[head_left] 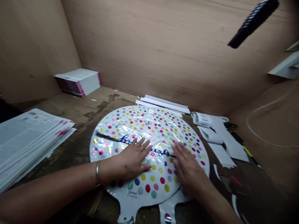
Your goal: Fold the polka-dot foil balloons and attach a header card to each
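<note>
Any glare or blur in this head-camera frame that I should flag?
Head view: glare streaks across the foil balloon around the left hand and right hand; the dark object at upper right is blurred; the lower right corner falls into shadow.

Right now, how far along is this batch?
Looks done: the stack of white packs on the left and the smaller stack in the back corner. In hand: the left hand and right hand press a dotted foil balloon flat. Left, apparently: the label roll and white strips lying nearby.
</note>
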The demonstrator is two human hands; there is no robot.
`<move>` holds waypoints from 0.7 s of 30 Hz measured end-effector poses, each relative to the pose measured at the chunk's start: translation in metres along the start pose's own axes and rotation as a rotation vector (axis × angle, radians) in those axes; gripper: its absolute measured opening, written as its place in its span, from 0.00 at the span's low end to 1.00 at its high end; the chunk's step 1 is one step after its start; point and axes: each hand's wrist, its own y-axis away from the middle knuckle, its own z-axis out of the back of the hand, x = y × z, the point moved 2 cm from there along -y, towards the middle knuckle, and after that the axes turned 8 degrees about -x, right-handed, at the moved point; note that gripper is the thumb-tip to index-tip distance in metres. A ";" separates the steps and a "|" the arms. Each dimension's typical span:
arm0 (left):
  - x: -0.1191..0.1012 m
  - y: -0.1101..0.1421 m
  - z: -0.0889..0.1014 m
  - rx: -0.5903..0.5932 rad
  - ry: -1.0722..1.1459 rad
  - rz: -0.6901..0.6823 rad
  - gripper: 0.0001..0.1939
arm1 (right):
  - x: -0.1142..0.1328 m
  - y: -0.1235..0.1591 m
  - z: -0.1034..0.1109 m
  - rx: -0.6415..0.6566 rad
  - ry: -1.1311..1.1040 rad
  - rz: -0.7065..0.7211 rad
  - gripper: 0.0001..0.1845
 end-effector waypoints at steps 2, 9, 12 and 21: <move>0.009 0.009 0.006 0.007 -0.002 -0.012 0.35 | 0.022 -0.012 -0.008 0.140 -0.074 0.066 0.27; 0.076 0.095 0.027 -0.160 -0.340 0.720 0.35 | 0.023 -0.016 -0.023 0.246 -0.116 0.015 0.28; 0.062 0.085 0.036 -0.334 -0.446 0.609 0.30 | 0.032 -0.018 -0.014 0.246 -0.100 -0.017 0.27; 0.017 -0.006 0.017 -0.247 -0.024 -0.047 0.14 | 0.007 -0.029 0.010 0.173 -0.107 -0.081 0.29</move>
